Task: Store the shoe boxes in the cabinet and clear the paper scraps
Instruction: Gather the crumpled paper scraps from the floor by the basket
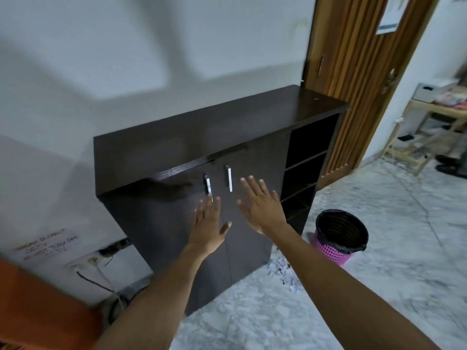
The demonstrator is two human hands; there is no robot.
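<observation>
hands: left hand and right hand both flat, fingers spread, empty, just in front of the cabinet doors
cabinet: stiff, looks heavy, long side along the wall, doors face me, pull by the upright handles
shoe boxes: none in view
paper scraps: floor at the cabinet's right foot, likely light, scoop them
</observation>
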